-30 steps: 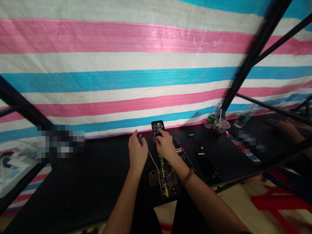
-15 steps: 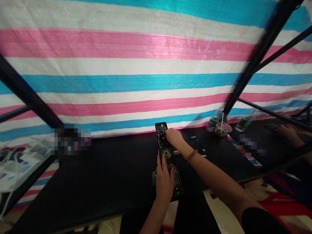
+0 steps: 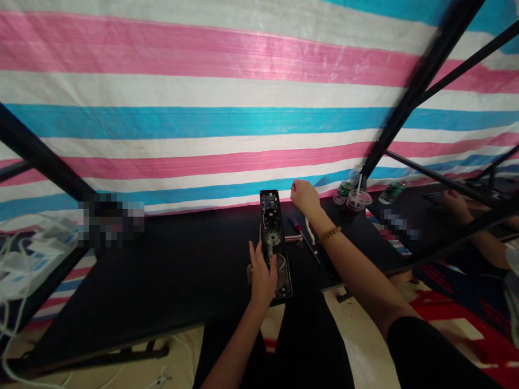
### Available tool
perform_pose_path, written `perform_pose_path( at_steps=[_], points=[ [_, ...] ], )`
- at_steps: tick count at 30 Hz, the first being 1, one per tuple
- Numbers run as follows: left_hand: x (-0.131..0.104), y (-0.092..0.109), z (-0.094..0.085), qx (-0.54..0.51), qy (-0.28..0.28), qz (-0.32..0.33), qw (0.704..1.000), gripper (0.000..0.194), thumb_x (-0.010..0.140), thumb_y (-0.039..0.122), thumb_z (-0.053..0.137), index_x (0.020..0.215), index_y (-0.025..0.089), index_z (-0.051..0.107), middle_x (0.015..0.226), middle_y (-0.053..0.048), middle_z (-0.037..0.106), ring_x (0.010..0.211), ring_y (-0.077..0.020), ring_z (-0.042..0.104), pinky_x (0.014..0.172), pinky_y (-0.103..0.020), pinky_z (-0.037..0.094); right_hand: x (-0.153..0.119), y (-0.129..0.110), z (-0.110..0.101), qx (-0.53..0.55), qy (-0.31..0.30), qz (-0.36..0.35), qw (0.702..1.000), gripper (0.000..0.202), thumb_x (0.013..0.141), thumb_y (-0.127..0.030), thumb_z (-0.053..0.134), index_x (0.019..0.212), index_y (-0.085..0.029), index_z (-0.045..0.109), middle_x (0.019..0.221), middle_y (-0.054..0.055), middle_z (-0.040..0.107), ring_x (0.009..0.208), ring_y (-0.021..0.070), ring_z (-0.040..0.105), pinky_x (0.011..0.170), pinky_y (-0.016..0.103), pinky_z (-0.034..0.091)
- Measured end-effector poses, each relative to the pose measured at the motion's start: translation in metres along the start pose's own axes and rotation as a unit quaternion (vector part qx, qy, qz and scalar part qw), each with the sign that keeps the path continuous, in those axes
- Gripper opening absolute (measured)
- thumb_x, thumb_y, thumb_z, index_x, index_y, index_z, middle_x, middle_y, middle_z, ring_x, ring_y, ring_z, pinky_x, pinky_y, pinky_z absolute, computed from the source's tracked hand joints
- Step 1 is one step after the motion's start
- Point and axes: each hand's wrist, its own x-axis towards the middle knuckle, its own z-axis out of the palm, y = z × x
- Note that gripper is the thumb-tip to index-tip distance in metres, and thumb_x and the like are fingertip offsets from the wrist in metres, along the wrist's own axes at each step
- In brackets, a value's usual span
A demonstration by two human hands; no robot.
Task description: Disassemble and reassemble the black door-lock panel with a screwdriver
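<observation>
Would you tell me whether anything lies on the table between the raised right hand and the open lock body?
Nothing visible does. The right hand is lifted just right of the lock body, with bare table between them. The screwdriver lies nearer the person, off that line. The left hand rests on the lock's near end.

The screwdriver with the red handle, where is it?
The screwdriver lies on the black table, just right of the open lock panel, under the raised right hand.
</observation>
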Motion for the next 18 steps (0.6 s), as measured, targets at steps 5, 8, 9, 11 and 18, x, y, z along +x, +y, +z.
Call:
perform_pose_path(
  at_steps=[5,8,9,11,18],
  points=[
    [-0.009,-0.007,-0.002,-0.022,0.016,-0.001,1.000,0.051,0.100,0.037,0.044,0.146,0.015,0.039,0.159,-0.022,0.036,0.149,-0.0298,0.035,0.120,-0.052,0.030,-0.014,0.034,0.014,0.063,-0.010,0.025,0.998,0.029,0.098,-0.024,0.051,0.121,-0.017,0.067,0.116,0.015,0.071,0.112,0.0272,0.063,0.097,0.038,0.044],
    [-0.029,-0.005,-0.011,-0.032,0.008,0.026,0.999,0.047,0.100,0.036,0.045,0.144,0.017,0.043,0.160,-0.020,0.034,0.149,-0.0301,0.034,0.121,-0.054,0.029,-0.052,0.044,0.037,0.105,0.017,0.063,0.992,0.034,0.098,-0.024,0.048,0.125,-0.015,0.065,0.121,0.018,0.069,0.113,0.0308,0.063,0.099,0.047,0.044],
    [-0.038,-0.003,-0.016,-0.033,0.009,0.034,0.999,0.046,0.100,0.035,0.046,0.142,0.018,0.045,0.160,-0.019,0.035,0.149,-0.0301,0.034,0.121,-0.054,0.029,-0.068,0.043,0.045,0.123,0.028,0.071,0.990,0.035,0.098,-0.023,0.045,0.125,-0.013,0.065,0.123,0.020,0.069,0.114,0.0313,0.063,0.099,0.048,0.044],
    [-0.056,0.000,-0.027,-0.033,0.015,0.047,0.998,0.041,0.100,0.035,0.047,0.137,0.019,0.051,0.154,-0.017,0.045,0.147,-0.0298,0.037,0.120,-0.054,0.031,-0.100,0.038,0.062,0.169,0.035,0.063,0.983,0.032,0.098,-0.023,0.045,0.118,-0.014,0.069,0.118,0.018,0.071,0.110,0.0281,0.066,0.098,0.043,0.047],
    [-0.122,-0.026,-0.068,-0.023,-0.195,0.067,0.978,0.028,0.101,0.030,0.041,0.108,0.022,0.067,0.101,-0.008,0.074,0.093,-0.0192,0.071,0.085,-0.029,0.056,-0.178,0.008,0.120,0.446,0.066,0.025,0.892,0.039,0.094,-0.042,0.053,0.121,-0.018,0.069,0.121,0.013,0.073,0.110,0.0262,0.068,0.094,0.040,0.055]
  ],
)
